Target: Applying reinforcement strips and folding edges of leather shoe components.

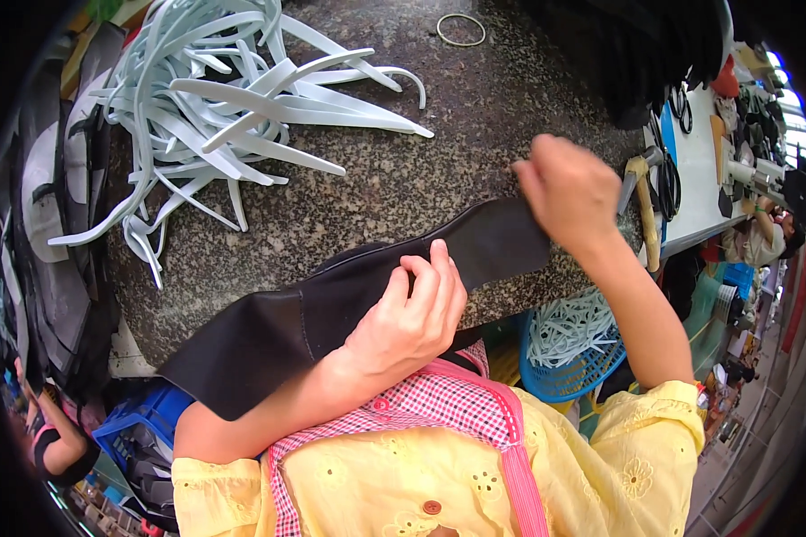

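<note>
A long black leather-like piece (340, 300) with stitched seams lies along the near edge of the speckled stone worktop (475, 116). Its left end hangs over my left forearm. My left hand (418, 300) is closed at the middle of the piece, fingers bent and pressed together at its upper seam. By the right end of the piece, my right hand (571, 190) is curled into a fist, slightly blurred. Whatever is inside its fingers is hidden. A heap of pale blue-white strips (233, 98) covers the far left of the worktop.
A thin ring (461, 29) lies at the far edge. To the right, a wooden-handled hammer (645, 206) is beside black-handled scissors (667, 183). A blue basket (560, 385) of pale strips stands below the worktop. Dark sheets (63, 295) hang at left; black material (631, 54) is piled far right.
</note>
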